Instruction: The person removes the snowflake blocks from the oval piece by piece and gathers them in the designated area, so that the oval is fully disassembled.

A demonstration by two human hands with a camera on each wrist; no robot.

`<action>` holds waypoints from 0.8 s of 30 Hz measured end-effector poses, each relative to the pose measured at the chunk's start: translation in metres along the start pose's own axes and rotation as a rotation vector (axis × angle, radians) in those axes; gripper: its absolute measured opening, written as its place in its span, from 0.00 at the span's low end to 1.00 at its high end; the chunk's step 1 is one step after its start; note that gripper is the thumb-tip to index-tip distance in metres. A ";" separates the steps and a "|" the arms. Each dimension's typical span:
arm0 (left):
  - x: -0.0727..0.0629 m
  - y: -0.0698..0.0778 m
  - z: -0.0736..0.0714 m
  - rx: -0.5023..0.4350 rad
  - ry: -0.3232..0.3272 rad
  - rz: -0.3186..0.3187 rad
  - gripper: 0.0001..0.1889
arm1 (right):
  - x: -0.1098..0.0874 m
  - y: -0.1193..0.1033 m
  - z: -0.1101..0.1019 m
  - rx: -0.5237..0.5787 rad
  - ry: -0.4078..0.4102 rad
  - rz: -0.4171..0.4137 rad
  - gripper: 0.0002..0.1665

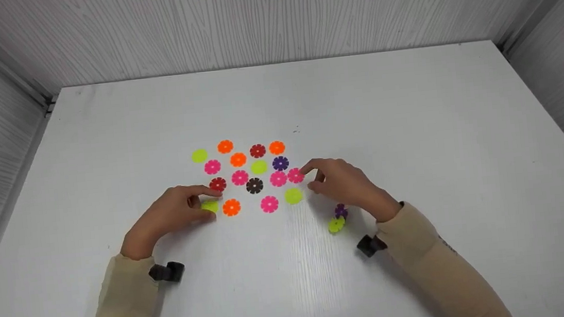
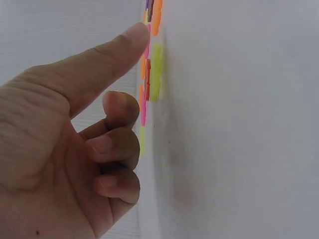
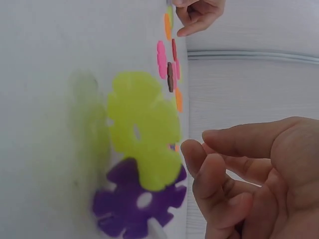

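Observation:
Flat, notched flower-shaped discs lie spread in a loose group on the white table. My left hand [image 1: 176, 210] hovers at the group's left side, thumb and index finger apart on either side of a yellow-green disc [image 1: 209, 207]. A red disc [image 1: 218, 184] is just beyond that index fingertip. At the group's right edge is my right hand [image 1: 338, 181], its index fingertip beside a pink disc [image 1: 295, 175]; whether they touch I cannot tell. Near the right wrist, a yellow-green disc [image 3: 142, 112] and a purple disc [image 3: 139, 199] are joined at their edges.
Between the hands lie several more discs, among them a dark brown one [image 1: 254, 185], an orange one [image 1: 231, 207] and a purple one [image 1: 280, 163]. Pale wood-grain panels [image 1: 268, 20] enclose the white table [image 1: 411, 104] at the back and sides.

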State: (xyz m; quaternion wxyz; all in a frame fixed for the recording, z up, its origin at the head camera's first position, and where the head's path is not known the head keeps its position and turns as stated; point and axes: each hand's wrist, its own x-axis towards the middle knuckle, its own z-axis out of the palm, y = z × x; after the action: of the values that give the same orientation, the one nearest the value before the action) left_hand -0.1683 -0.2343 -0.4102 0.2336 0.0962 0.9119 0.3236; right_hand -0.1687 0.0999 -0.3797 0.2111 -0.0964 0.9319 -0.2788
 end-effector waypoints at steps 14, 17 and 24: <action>0.008 0.056 -0.001 -0.051 0.166 0.181 0.21 | -0.022 0.038 -0.038 0.148 -0.024 -0.100 0.23; 0.011 0.067 -0.002 -0.057 0.185 0.209 0.21 | -0.027 0.044 -0.045 0.157 -0.010 -0.143 0.23; 0.015 0.082 0.001 -0.113 0.191 0.275 0.23 | -0.036 0.053 -0.055 0.121 -0.067 -0.215 0.29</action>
State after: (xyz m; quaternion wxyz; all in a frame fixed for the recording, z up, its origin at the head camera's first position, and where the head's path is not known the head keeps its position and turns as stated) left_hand -0.1793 -0.1651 -0.3642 0.1043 0.1754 0.8885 0.4110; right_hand -0.1647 0.1809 -0.3556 0.2162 -0.1923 0.8901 -0.3520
